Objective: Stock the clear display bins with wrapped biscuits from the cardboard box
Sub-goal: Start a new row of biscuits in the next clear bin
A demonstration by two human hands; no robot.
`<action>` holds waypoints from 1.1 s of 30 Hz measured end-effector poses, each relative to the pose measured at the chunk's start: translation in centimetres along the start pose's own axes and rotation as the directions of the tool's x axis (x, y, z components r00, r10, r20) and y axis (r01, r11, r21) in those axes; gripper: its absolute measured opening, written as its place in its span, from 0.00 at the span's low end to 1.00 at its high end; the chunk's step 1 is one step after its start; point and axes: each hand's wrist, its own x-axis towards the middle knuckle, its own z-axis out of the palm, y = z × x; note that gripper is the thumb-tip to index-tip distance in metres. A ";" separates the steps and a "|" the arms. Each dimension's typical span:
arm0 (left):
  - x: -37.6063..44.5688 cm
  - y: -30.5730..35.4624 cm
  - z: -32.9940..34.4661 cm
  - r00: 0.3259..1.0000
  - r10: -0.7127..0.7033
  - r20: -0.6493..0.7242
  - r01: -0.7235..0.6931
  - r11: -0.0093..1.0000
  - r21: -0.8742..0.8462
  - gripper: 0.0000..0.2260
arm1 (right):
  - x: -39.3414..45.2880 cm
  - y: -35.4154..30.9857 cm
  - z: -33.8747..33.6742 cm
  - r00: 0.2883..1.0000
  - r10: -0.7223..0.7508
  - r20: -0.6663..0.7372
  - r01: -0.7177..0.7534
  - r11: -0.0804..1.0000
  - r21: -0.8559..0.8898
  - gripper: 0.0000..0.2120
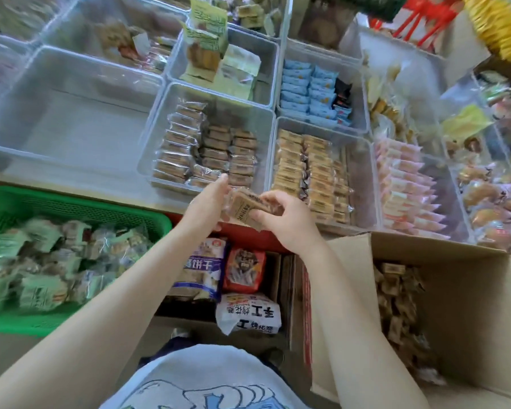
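Note:
My right hand (283, 219) grips a small stack of brown wrapped biscuits (244, 206) just in front of the shelf edge. My left hand (207, 199) touches the stack's left end with its fingers straight. Right behind the hands stands a clear bin (266, 119) holding rows of the same brown wrapped biscuits (207, 152). At the lower right, the open cardboard box (469, 278) holds more loose brown biscuits (396, 299).
An empty clear bin (71, 122) lies to the left, and bins of tan (310, 175), blue (307, 93) and pink packs (404, 184) to the right. A green basket (9, 205) of green-wrapped snacks sits at lower left. Bagged snacks (242, 270) lie below my arms.

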 end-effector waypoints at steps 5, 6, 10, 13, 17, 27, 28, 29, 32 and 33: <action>6.6 -6.5 -7.3 0.940 0.340 -0.018 -0.245 0.712 0.658 0.19 | 6.2 -1.5 3.2 0.987 0.093 -0.133 -0.115 0.979 -0.166 0.12; 7.1 -7.3 -7.8 0.943 0.332 0.031 -0.252 0.648 0.719 0.20 | 7.7 -1.7 3.6 0.984 0.091 -0.156 -0.120 0.974 -0.191 0.13; 7.6 -9.5 -8.0 0.920 0.370 0.130 -0.306 0.468 0.829 0.28 | 12.8 -3.1 5.2 0.971 0.006 -0.241 -0.084 0.945 -0.317 0.15; 7.7 -9.9 -8.2 0.922 0.353 0.158 -0.306 0.414 0.857 0.35 | 16.0 -3.9 7.0 0.974 -0.029 -0.226 -0.068 0.910 -0.409 0.17; 7.9 -10.0 -8.3 0.922 0.347 0.170 -0.316 0.426 0.848 0.37 | 18.8 -2.8 10.8 0.996 0.041 -0.076 -0.071 0.890 -0.450 0.19; 7.6 -9.8 -8.5 0.939 0.323 0.121 -0.254 0.408 0.877 0.39 | 15.3 -2.2 10.3 0.978 0.108 0.181 -0.030 0.921 -0.388 0.21; 7.4 -9.8 -8.4 0.942 0.319 0.107 -0.238 0.406 0.882 0.39 | 14.0 -2.1 9.7 0.983 0.077 0.167 -0.016 0.940 -0.340 0.19; 7.2 -9.6 -8.1 0.947 0.309 0.088 -0.214 0.403 0.890 0.38 | 12.5 -1.9 8.9 0.988 0.044 0.147 0.000 0.958 -0.287 0.17; 6.3 -7.6 -4.9 0.962 0.273 0.030 -0.153 0.445 0.882 0.33 | 7.3 -0.5 4.9 1.000 -0.005 0.020 0.007 0.990 -0.144 0.13; 5.7 -6.5 -3.0 0.958 0.283 0.043 -0.181 0.484 0.856 0.31 | 5.5 0.2 3.3 0.999 0.006 -0.035 -0.009 0.996 -0.091 0.12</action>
